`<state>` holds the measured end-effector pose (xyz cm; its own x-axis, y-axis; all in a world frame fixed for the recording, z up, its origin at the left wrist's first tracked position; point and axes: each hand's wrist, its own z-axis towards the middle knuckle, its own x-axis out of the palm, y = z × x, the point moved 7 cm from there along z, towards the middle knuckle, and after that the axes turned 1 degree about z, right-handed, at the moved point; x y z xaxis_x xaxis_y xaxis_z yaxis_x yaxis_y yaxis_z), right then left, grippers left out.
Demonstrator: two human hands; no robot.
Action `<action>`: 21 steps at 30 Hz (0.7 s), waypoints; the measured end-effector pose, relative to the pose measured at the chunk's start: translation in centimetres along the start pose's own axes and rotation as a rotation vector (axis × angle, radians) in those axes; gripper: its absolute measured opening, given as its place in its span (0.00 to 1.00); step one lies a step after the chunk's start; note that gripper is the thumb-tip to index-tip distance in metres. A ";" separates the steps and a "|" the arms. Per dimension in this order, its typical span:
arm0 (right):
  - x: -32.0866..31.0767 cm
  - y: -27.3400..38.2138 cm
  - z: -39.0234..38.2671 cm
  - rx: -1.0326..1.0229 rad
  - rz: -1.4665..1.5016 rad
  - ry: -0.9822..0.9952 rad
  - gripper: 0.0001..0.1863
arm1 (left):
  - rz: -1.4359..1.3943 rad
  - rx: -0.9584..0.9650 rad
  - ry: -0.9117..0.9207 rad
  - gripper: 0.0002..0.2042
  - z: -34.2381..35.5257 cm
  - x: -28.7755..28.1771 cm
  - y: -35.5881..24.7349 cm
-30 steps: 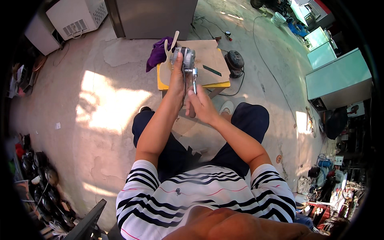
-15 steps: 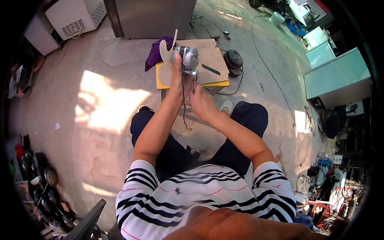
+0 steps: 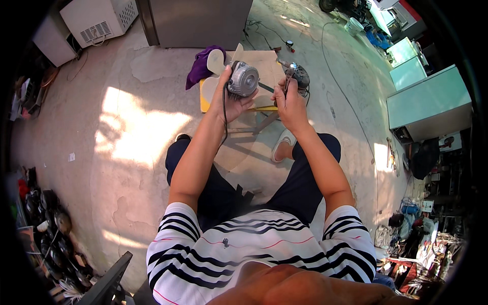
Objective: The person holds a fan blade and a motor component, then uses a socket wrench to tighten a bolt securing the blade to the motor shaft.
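Observation:
My left hand [image 3: 232, 106] is closed around a silver, round fan motor [image 3: 244, 80] with its flat end facing up to the right. Cream fan blades [image 3: 215, 61] stick out from the motor's far left side, and a dark cord [image 3: 224, 118] hangs from it along my wrist. To the right and apart from the motor, my right hand [image 3: 292, 104] grips a metal hand tool that looks like pliers [image 3: 289, 80], its shiny head pointing away from me. Whether its jaws hold something is too small to tell. Below both lies a cardboard sheet [image 3: 259, 57] on a low yellow-edged stool [image 3: 205, 104].
A purple cloth [image 3: 199, 71] lies at the stool's left. A dark flat bar [image 3: 265, 87] rests on the cardboard. Just right of the stool sits a dark rounded object [image 3: 301, 76] with a cable. A grey cabinet [image 3: 198, 23] stands beyond, and a pale green one [image 3: 429, 104] at right.
My right hand has moved up and right with the tool, away from the motor. The motor has turned in my left hand, so its flat end now shows.

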<state>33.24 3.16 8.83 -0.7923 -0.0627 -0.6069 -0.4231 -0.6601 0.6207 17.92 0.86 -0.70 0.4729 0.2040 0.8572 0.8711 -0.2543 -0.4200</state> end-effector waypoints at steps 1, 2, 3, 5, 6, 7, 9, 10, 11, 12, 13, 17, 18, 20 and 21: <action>0.9 -0.4 -1.2 0.202 0.232 0.050 0.08 | -0.061 0.007 0.015 0.34 0.1 0.1 -0.2; 1.6 -0.4 -2.3 0.300 0.404 0.089 0.12 | -0.090 0.029 0.017 0.39 0.5 0.1 -0.4; 2.4 -0.9 -3.5 0.386 0.475 0.135 0.12 | -0.117 0.028 0.021 0.40 0.6 0.2 -0.5; 4.0 -1.8 -5.6 0.560 0.619 0.228 0.12 | -0.170 0.024 0.026 0.42 0.6 0.3 -0.8; 4.3 -1.6 -5.9 0.553 0.589 0.235 0.12 | -0.195 0.026 0.042 0.44 0.9 0.1 -0.9; 4.7 -1.4 -6.1 0.547 0.560 0.242 0.13 | -0.185 0.032 0.046 0.44 1.0 0.0 -0.9; 5.3 -0.8 -6.0 0.528 0.495 0.263 0.12 | -0.161 0.043 0.054 0.43 1.0 -0.2 -0.9; 5.5 -0.4 -5.7 0.516 0.459 0.278 0.12 | -0.158 0.042 0.056 0.43 0.9 -0.2 -0.9; 5.6 -0.1 -5.3 0.502 0.422 0.294 0.12 | -0.157 0.043 0.059 0.43 0.9 -0.2 -0.9; 5.8 -0.1 -5.2 0.506 0.408 0.305 0.12 | -0.156 0.044 0.061 0.43 0.9 -0.1 -0.8; 6.0 0.0 -5.1 0.510 0.394 0.317 0.12 | -0.148 0.047 0.048 0.42 0.8 -0.1 -0.8; 6.2 0.5 -4.8 0.532 0.352 0.327 0.12 | -0.157 0.109 0.062 0.38 1.3 -0.4 -0.8; 6.3 0.5 -4.8 0.516 0.357 0.323 0.12 | -0.165 0.137 0.079 0.37 1.5 -0.6 -1.0; 6.5 0.5 -4.6 0.485 0.368 0.311 0.12 | -0.148 0.202 0.062 0.35 1.3 -0.5 -1.2; 6.7 0.5 -4.6 0.501 0.394 0.311 0.12 | -0.139 0.232 0.054 0.35 1.1 -0.2 -1.3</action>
<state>29.79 -1.05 2.79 -0.7975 -0.4859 -0.3577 -0.3414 -0.1253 0.9315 16.80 2.17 -0.66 0.3439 0.1700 0.9235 0.9373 -0.0023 -0.3486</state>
